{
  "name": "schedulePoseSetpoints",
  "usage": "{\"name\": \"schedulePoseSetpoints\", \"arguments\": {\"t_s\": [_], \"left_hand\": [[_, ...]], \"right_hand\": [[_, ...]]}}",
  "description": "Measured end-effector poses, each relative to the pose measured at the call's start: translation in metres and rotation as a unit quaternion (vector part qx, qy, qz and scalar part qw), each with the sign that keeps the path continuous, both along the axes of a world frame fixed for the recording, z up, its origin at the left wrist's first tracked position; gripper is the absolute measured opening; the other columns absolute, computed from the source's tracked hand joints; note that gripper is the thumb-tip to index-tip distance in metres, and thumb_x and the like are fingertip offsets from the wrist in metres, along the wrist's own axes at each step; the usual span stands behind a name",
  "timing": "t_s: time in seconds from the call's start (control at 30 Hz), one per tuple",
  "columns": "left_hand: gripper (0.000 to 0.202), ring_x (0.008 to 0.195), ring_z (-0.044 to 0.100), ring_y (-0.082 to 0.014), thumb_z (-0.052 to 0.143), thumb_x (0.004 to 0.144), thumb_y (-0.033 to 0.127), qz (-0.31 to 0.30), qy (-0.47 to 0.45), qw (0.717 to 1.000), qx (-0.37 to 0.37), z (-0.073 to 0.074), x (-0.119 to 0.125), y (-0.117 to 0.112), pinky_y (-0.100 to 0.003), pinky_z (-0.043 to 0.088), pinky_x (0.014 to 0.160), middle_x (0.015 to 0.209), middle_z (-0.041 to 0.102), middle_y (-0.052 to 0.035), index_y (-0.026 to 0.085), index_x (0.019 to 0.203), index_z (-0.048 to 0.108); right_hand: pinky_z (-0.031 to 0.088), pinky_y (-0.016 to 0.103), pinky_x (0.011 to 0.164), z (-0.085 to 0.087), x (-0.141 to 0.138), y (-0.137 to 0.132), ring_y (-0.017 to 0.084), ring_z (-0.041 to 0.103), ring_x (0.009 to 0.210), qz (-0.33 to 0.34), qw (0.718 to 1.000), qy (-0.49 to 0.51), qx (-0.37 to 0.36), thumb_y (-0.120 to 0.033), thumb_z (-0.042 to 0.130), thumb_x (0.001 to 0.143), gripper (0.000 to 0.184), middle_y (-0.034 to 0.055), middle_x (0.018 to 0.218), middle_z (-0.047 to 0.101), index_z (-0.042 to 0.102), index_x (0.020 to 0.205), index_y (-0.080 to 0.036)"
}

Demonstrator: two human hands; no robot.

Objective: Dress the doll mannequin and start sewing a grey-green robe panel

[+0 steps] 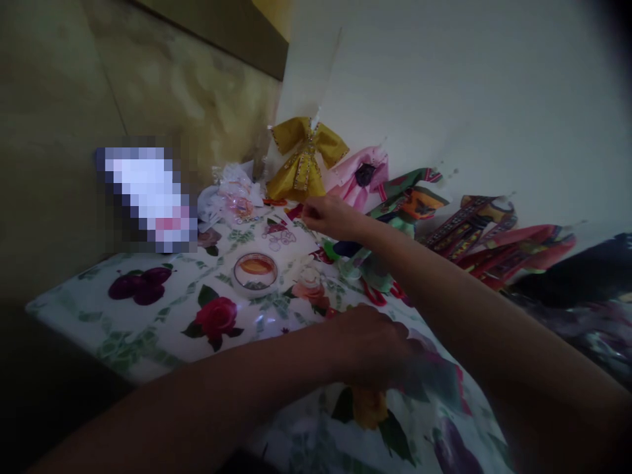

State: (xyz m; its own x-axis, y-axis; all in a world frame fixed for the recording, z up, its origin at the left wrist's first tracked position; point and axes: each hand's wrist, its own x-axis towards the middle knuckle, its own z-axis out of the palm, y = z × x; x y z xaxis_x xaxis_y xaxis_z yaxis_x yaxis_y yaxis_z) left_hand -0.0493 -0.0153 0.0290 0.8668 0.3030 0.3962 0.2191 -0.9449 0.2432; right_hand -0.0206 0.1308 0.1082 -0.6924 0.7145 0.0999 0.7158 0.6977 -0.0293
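My left hand point(372, 342) is low over the table, fingers curled down round a dark grey-green piece of cloth point(439, 378) with a pink-red edge. The cloth is blurred, and the fingertips are hidden behind the back of the hand. Farther off, my right hand point(328, 217) is raised in front of a gold miniature dress point(307, 161). Its fingers are closed in a pinch; anything between them is too small to see. A round clear container point(255, 273) with orange-brown contents stands left of both hands. Close to it is a small clear lid-like piece point(310, 278).
A flowered tablecloth point(143, 339) covers the table. Against the wall stand several small garments, among them a pink one point(363, 174) and a green one point(395, 197). Crumpled clear plastic bags point(237, 194) lie at the back, beside a bright pixelated object point(145, 194). Scissors-like red loops point(375, 295) lie near my right forearm.
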Motion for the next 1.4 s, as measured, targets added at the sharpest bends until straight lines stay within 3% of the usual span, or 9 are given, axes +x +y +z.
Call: {"name": "schedulePoseSetpoints", "arguments": {"t_s": [0.2, 0.4, 0.6, 0.8, 1.0, 1.1, 1.4], "left_hand": [[0.022, 0.075, 0.067, -0.021, 0.061, 0.089, 0.03, -0.003, -0.024, 0.999, 0.025, -0.003, 0.0, 0.0, -0.034, 0.048, 0.064, 0.084, 0.073, -0.0035, 0.021, 0.108, 0.065], [0.022, 0.076, 0.067, -0.0226, 0.057, 0.09, 0.029, 0.006, -0.003, 1.0, 0.021, -0.002, 0.0, -0.001, -0.035, 0.048, 0.064, 0.085, 0.072, -0.0051, 0.019, 0.107, 0.065], [0.022, 0.078, 0.068, -0.0238, 0.059, 0.089, 0.03, 0.014, 0.021, 1.0, 0.014, 0.001, 0.0, -0.001, -0.036, 0.049, 0.066, 0.088, 0.073, -0.0073, 0.016, 0.104, 0.066], [0.023, 0.078, 0.068, -0.0221, 0.06, 0.09, 0.032, 0.001, 0.001, 1.0, 0.021, 0.002, -0.002, -0.001, -0.035, 0.048, 0.066, 0.087, 0.073, -0.0052, 0.018, 0.108, 0.065], [0.028, 0.079, 0.068, -0.0214, 0.049, 0.097, 0.041, -0.008, -0.016, 1.0, -0.002, 0.002, -0.002, 0.001, -0.035, 0.046, 0.065, 0.083, 0.072, -0.0042, 0.022, 0.107, 0.067], [0.026, 0.079, 0.068, -0.022, 0.049, 0.097, 0.037, -0.011, -0.007, 1.0, -0.011, 0.003, -0.002, 0.001, -0.035, 0.045, 0.062, 0.082, 0.072, -0.0049, 0.021, 0.107, 0.067], [0.021, 0.077, 0.068, -0.0223, 0.052, 0.093, 0.027, -0.018, 0.014, 1.0, -0.017, 0.008, -0.005, 0.001, -0.036, 0.045, 0.061, 0.083, 0.072, -0.0055, 0.018, 0.105, 0.068]], "right_hand": [[0.032, 0.025, 0.062, 0.005, 0.007, -0.015, 0.012, 0.044, 0.063, 0.026, 1.0, 0.001, -0.009, -0.014, 0.051, 0.085, 0.01, 0.0006, 0.072, 0.055, 0.049, 0.077, -0.018], [0.033, 0.025, 0.063, -0.005, 0.02, -0.016, 0.012, 0.049, 0.067, 0.023, 0.999, -0.013, -0.033, -0.016, 0.051, 0.086, 0.006, 0.003, 0.078, 0.06, 0.056, 0.083, -0.016], [0.038, 0.027, 0.07, -0.017, 0.032, -0.003, 0.018, 0.059, 0.083, -0.027, 0.987, -0.159, -0.008, -0.017, 0.048, 0.088, 0.018, 0.0123, 0.099, 0.068, 0.063, 0.098, -0.013], [0.044, 0.032, 0.076, -0.012, 0.034, 0.005, 0.026, 0.065, 0.097, -0.082, 0.968, -0.237, -0.018, -0.013, 0.05, 0.087, 0.027, 0.022, 0.114, 0.068, 0.066, 0.109, -0.008], [0.05, 0.038, 0.071, -0.021, 0.034, 0.019, 0.032, 0.068, 0.093, -0.12, 0.95, -0.283, -0.056, -0.015, 0.058, 0.083, 0.029, 0.0236, 0.113, 0.07, 0.071, 0.108, -0.011], [0.051, 0.04, 0.073, -0.026, 0.034, 0.023, 0.033, 0.069, 0.095, -0.127, 0.946, -0.29, -0.067, -0.015, 0.059, 0.082, 0.03, 0.0233, 0.115, 0.069, 0.072, 0.109, -0.013], [0.053, 0.038, 0.073, -0.014, 0.026, 0.021, 0.031, 0.069, 0.09, -0.136, 0.945, -0.286, -0.078, -0.014, 0.06, 0.082, 0.03, 0.0218, 0.109, 0.072, 0.072, 0.108, -0.012]]}}
